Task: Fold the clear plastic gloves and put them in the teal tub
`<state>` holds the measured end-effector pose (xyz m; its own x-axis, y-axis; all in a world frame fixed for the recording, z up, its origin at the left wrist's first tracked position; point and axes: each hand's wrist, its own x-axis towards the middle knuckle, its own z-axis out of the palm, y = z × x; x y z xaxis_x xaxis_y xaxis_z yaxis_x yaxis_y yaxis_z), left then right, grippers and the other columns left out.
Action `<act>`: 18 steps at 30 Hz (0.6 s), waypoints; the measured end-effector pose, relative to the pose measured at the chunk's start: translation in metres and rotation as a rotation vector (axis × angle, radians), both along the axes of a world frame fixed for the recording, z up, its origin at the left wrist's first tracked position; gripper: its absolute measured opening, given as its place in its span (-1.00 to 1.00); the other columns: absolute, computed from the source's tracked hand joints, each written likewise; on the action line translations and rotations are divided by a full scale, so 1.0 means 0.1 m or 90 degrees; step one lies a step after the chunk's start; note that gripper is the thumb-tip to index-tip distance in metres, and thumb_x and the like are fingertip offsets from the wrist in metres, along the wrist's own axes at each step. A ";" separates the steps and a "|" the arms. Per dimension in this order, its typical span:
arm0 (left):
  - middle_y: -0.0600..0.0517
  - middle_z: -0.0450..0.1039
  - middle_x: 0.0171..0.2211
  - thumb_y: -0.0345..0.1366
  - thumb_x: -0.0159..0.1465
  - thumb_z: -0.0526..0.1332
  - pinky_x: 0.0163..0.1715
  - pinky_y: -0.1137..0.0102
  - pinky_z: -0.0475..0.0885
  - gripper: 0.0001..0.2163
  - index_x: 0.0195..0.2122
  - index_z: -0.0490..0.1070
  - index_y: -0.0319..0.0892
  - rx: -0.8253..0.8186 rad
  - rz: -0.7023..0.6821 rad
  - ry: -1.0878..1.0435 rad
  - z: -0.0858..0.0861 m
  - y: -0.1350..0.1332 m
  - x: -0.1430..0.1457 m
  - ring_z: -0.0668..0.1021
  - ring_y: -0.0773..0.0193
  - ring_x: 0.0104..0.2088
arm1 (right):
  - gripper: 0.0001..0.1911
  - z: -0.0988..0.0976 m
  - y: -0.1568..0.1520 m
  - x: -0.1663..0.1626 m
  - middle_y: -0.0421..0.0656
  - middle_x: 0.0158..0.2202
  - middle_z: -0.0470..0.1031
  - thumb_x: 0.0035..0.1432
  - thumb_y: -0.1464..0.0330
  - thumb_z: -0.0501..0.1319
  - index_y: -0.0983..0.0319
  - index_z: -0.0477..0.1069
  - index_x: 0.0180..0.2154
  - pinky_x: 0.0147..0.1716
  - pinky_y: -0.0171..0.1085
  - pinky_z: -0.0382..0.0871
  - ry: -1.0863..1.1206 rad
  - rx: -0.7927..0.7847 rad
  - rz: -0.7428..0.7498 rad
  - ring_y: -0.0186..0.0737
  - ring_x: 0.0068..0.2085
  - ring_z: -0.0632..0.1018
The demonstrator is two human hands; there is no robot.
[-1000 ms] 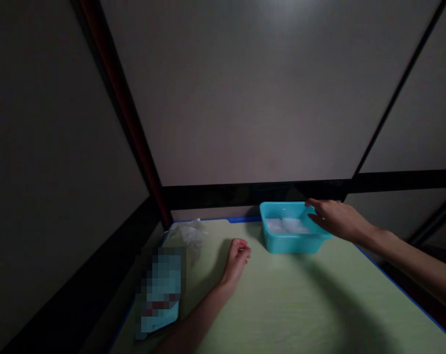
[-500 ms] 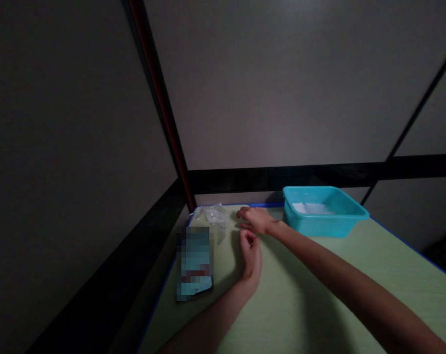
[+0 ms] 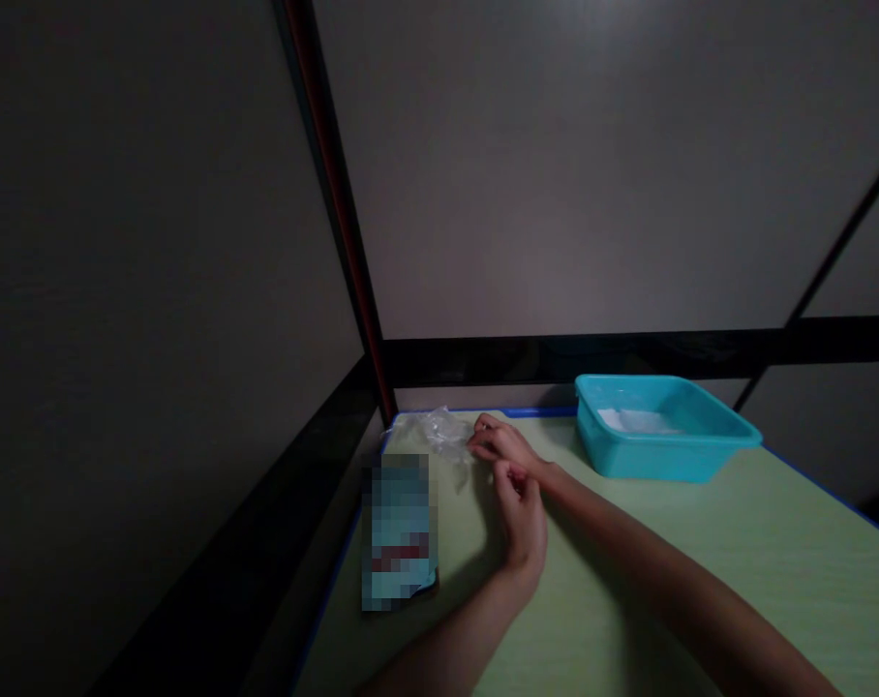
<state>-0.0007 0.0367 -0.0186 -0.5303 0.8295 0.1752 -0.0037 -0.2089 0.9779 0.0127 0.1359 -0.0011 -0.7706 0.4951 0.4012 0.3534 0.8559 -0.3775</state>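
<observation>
My right hand [image 3: 507,443] reaches across to the far left of the table, its fingers bent at the right edge of a crumpled clear plastic bag [image 3: 443,431]. They appear to pinch the film there. Just in front of the right wrist is my left hand [image 3: 521,513], thumb and fingers drawn together. Whatever it may hold is too small or hidden to make out. Left of both hands lies a flat rectangular object with a dark edge [image 3: 400,532], like a phone; its face is pixelated.
A turquoise plastic basin [image 3: 664,460] stands at the back right with white sheets or packets [image 3: 635,420] inside. The pale green table [image 3: 701,542] has a blue edge. Grey panel walls [image 3: 570,194] with a black band rise close behind and to the left.
My right hand has moved left to the plastic bag, and its fingers have bent in. My left hand stays pinched, now nearer the right wrist. The view has shifted slightly.
</observation>
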 end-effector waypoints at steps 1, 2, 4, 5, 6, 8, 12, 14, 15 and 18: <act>0.11 0.10 -0.52 -0.49 0.00 0.04 -0.44 0.45 0.18 -0.85 -0.52 0.06 -0.11 0.005 -0.002 0.005 0.00 0.00 0.00 0.27 0.28 -0.45 | -0.84 -0.01 -0.01 0.04 -0.17 -0.32 0.29 0.07 0.46 0.05 0.26 0.40 -0.45 -0.41 -0.38 0.20 0.017 -0.010 -0.010 -0.32 -0.36 0.35; 0.10 0.10 -0.52 -0.49 0.01 0.04 -0.43 0.45 0.19 -0.85 -0.52 0.06 -0.11 0.012 -0.004 0.010 0.00 0.00 0.01 0.27 0.28 -0.45 | -0.85 -0.02 -0.01 0.08 -0.16 -0.32 0.28 0.06 0.47 0.06 0.26 0.40 -0.43 -0.40 -0.37 0.21 0.034 -0.020 -0.019 -0.31 -0.34 0.36; 0.10 0.11 -0.50 -0.50 0.02 0.03 -0.43 0.45 0.19 -0.85 -0.51 0.07 -0.11 0.025 -0.007 0.022 0.01 0.01 0.02 0.28 0.29 -0.44 | -0.86 -0.04 -0.04 0.17 -0.15 -0.32 0.28 0.03 0.49 0.06 0.27 0.39 -0.43 -0.37 -0.35 0.22 0.062 -0.035 -0.033 -0.29 -0.32 0.36; 0.10 0.11 -0.50 -0.50 0.02 0.03 -0.42 0.45 0.20 -0.85 -0.51 0.07 -0.12 0.031 -0.009 0.029 0.02 0.00 0.02 0.28 0.29 -0.44 | -0.87 -0.04 -0.05 0.22 -0.15 -0.32 0.28 0.00 0.50 0.08 0.27 0.39 -0.43 -0.37 -0.35 0.22 0.073 -0.041 -0.036 -0.28 -0.32 0.36; 0.10 0.11 -0.50 -0.51 0.03 0.03 -0.42 0.46 0.20 -0.85 -0.50 0.07 -0.12 0.037 -0.011 0.036 0.03 0.00 0.02 0.29 0.29 -0.44 | -0.88 -0.05 -0.07 0.26 -0.16 -0.33 0.28 -0.03 0.50 0.09 0.27 0.39 -0.44 -0.36 -0.35 0.22 0.083 -0.046 -0.038 -0.28 -0.33 0.36; 0.09 0.13 -0.49 -0.50 0.04 0.03 -0.41 0.46 0.21 -0.86 -0.49 0.08 -0.12 0.050 -0.015 0.052 0.05 -0.01 0.03 0.30 0.29 -0.43 | -0.89 -0.06 -0.11 0.32 -0.17 -0.33 0.28 -0.10 0.51 0.13 0.26 0.38 -0.45 -0.37 -0.36 0.23 0.102 -0.054 -0.043 -0.29 -0.34 0.36; 0.07 0.18 -0.42 -0.52 0.02 0.06 -0.38 0.44 0.22 -0.83 -0.42 0.12 -0.12 0.071 -0.017 0.104 0.10 -0.05 0.00 0.32 0.28 -0.39 | -0.91 -0.08 -0.17 0.36 -0.18 -0.37 0.28 -0.19 0.52 0.16 0.26 0.35 -0.50 -0.38 -0.35 0.23 0.155 -0.059 -0.070 -0.28 -0.36 0.35; 0.05 0.18 -0.37 -0.57 -0.05 0.07 -0.31 0.42 0.22 -0.76 -0.39 0.14 -0.12 0.077 -0.013 0.133 0.14 -0.06 -0.03 0.32 0.25 -0.32 | -0.93 -0.09 -0.19 0.35 -0.17 -0.40 0.27 -0.17 0.53 0.14 0.27 0.31 -0.57 -0.39 -0.34 0.22 0.188 -0.058 -0.085 -0.27 -0.37 0.35; 0.04 0.17 -0.34 -0.60 -0.09 0.08 -0.26 0.40 0.22 -0.72 -0.39 0.15 -0.13 0.079 -0.009 0.152 0.15 -0.07 -0.05 0.32 0.23 -0.28 | -0.91 -0.09 -0.19 0.34 -0.17 -0.41 0.27 -0.15 0.53 0.12 0.26 0.29 -0.59 -0.39 -0.34 0.22 0.204 -0.057 -0.091 -0.27 -0.37 0.34; -0.01 0.14 -0.25 -0.67 -0.19 0.06 -0.11 0.33 0.16 -0.61 -0.35 0.17 -0.14 0.063 0.008 0.272 0.17 -0.07 -0.10 0.26 0.16 -0.14 | -0.87 -0.10 -0.21 0.31 -0.15 -0.41 0.27 -0.10 0.53 0.10 0.26 0.27 -0.61 -0.38 -0.32 0.21 0.251 -0.055 -0.093 -0.27 -0.36 0.34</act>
<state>-0.0109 0.0298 -0.0020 -0.4026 0.7920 0.4590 0.4004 -0.2986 0.8663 0.0437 0.1149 -0.0112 -0.4854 0.6329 0.6031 0.2833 0.7665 -0.5764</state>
